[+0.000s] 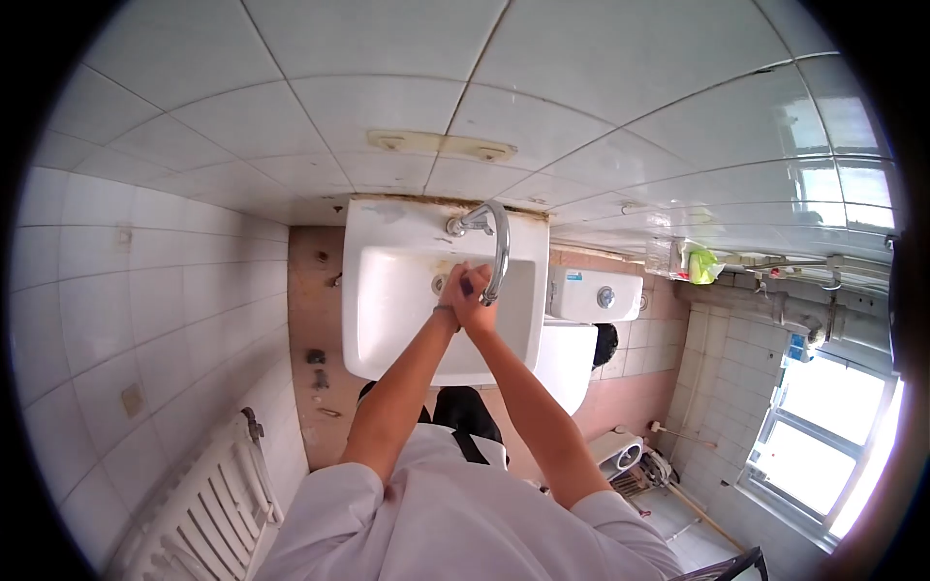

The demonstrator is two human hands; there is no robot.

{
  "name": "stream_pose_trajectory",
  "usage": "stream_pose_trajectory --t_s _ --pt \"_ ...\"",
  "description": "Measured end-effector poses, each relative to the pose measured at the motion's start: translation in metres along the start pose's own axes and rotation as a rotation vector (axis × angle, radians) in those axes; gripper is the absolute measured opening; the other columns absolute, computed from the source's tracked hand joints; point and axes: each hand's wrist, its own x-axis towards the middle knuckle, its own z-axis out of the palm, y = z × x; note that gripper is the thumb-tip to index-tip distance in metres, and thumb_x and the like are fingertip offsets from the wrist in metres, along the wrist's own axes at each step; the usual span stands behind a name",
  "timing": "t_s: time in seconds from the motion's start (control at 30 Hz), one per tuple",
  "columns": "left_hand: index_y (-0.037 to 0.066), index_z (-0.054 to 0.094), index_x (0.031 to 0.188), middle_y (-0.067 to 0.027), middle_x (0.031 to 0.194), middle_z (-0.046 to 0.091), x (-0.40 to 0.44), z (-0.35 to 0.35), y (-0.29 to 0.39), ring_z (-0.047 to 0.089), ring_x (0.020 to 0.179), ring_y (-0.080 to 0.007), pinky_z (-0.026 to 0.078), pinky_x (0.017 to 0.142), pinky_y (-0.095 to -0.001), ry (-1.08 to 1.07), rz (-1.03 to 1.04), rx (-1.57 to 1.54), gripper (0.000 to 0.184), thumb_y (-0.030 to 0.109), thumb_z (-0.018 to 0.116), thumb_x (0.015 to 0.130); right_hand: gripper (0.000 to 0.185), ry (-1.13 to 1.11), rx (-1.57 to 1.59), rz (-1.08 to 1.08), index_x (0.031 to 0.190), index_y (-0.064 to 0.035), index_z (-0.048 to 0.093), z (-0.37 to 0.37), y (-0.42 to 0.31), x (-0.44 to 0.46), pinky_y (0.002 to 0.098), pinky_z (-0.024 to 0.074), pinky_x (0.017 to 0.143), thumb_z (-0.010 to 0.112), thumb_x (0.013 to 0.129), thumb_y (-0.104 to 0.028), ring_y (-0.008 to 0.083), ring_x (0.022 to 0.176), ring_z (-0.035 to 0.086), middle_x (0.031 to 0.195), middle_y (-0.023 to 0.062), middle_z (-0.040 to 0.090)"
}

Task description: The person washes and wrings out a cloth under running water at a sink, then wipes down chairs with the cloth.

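My left hand (pixel 449 294) and my right hand (pixel 478 308) are pressed together over the white sink (pixel 387 320), with the fingers closed around each other. A dark patch shows between them; whether it is an object or shadow I cannot make out. A thin dark band (pixel 444 308) circles my left wrist. The curved chrome faucet (pixel 502 247) arches over the basin, its spout end just beside my right hand. No water stream can be made out. Partly behind my hands lies the round drain (pixel 439 284).
Right of the sink stands a white toilet, its tank (pixel 593 294) carrying a round flush button (pixel 605 297). A white radiator (pixel 208 504) is on the left wall. Pipes (pixel 823 320) and a bright window (pixel 819 431) are at the right. A green bag (pixel 703 265) sits by the wall.
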Motion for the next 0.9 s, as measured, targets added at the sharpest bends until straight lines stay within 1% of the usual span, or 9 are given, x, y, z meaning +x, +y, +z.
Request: stream_pose_trajectory --t_s 0.07,0.1,0.17,0.27,0.33,0.37,0.5,0.73,0.9 --pt "0.015 0.056 0.084 0.0006 0.074 0.061 -0.002 -0.003 -0.006 0.06 0.069 -0.0156 0.049 0.063 -0.0313 0.284 0.137 0.056 0.036 0.046 0.046 0.099 0.021 0.008 0.046 0.227 0.083 -0.0019 0.063 0.011 0.029 0.015 0.0389 0.0464 0.065 0.07 0.082 -0.022 0.0249 0.076 0.059 0.087 0.0115 0.06" --pt "0.016 0.057 0.088 0.0014 0.078 0.061 0.013 -0.06 -0.002 0.06 0.07 -0.012 0.048 0.06 -0.0276 0.004 -0.024 0.099 0.03 0.043 0.049 0.098 0.023 -0.019 0.012 0.328 0.082 -0.0015 0.063 0.017 0.06 0.028 0.0371 0.046 0.063 0.069 0.084 -0.024 0.0214 0.073 0.058 0.085 0.0095 0.06" --pt "0.017 0.057 0.087 0.002 0.078 0.061 -0.006 -0.051 0.005 0.06 0.071 -0.0096 0.047 0.059 -0.0255 0.115 0.057 0.18 0.027 0.042 0.051 0.097 0.028 -0.105 0.108 0.53 0.086 -0.0011 0.065 0.008 0.075 0.035 0.0313 0.0454 0.059 0.067 0.087 -0.029 0.0125 0.072 0.057 0.083 0.0029 0.06" --pt "0.015 0.058 0.098 -0.0001 0.087 0.063 -0.025 -0.046 0.015 0.062 0.075 -0.0115 0.05 0.061 -0.028 0.183 0.163 0.224 0.017 0.031 0.057 0.097 0.031 -0.186 0.279 0.615 0.096 -0.0007 0.066 -0.015 0.039 0.034 0.0275 0.0469 0.062 0.066 0.088 -0.031 0.013 0.075 0.059 0.088 0.0037 0.063" --pt "0.013 0.058 0.107 -0.0022 0.095 0.064 -0.049 -0.028 0.03 0.064 0.08 -0.0136 0.052 0.064 -0.0306 0.19 0.208 0.267 0.017 0.025 0.057 0.097 0.034 -0.317 0.212 0.607 0.101 -0.0011 0.066 -0.025 0.041 0.03 0.0279 0.0486 0.066 0.066 0.088 -0.032 0.0138 0.077 0.06 0.09 0.0044 0.064" --pt "0.009 0.052 0.127 -0.0053 0.098 0.061 -0.055 -0.035 0.033 0.064 0.088 -0.0153 0.057 0.073 -0.0323 0.15 0.264 0.331 0.033 0.014 0.059 0.094 0.036 -0.379 0.182 0.601 0.104 -0.0013 0.066 -0.027 0.044 0.03 0.0282 0.0494 0.067 0.067 0.088 -0.033 0.0142 0.078 0.06 0.092 0.0048 0.065" --pt "0.007 0.042 0.138 -0.0118 0.124 0.054 -0.049 -0.064 0.05 0.06 0.104 -0.021 0.058 0.074 -0.0387 0.315 0.158 0.553 0.054 0.009 0.065 0.09 0.036 -0.252 0.096 0.418 0.108 0.0001 0.065 -0.029 0.047 0.039 0.0339 0.0511 0.073 0.065 0.088 -0.03 0.0188 0.079 0.062 0.091 0.0106 0.066" --pt "0.01 0.04 0.14 -0.0123 0.128 0.051 -0.043 -0.074 0.038 0.056 0.108 -0.0272 0.056 0.077 -0.0512 0.309 0.059 0.246 0.056 0.009 0.064 0.09 0.042 -0.022 -0.177 -0.039 0.128 -0.0086 0.057 -0.013 0.036 0.075 0.04 0.0513 0.079 0.064 0.088 -0.021 0.0332 0.089 0.067 0.097 0.0217 0.068" --pt "0.008 0.04 0.14 -0.0117 0.133 0.047 -0.033 -0.056 0.026 0.056 0.106 -0.0273 0.056 0.076 -0.0507 0.375 0.086 0.232 0.052 0.012 0.062 0.092 0.038 -0.09 -0.343 -0.016 0.125 -0.0108 0.06 -0.021 0.033 0.081 0.0417 0.0523 0.078 0.063 0.089 -0.021 0.0354 0.088 0.068 0.098 0.0197 0.069"
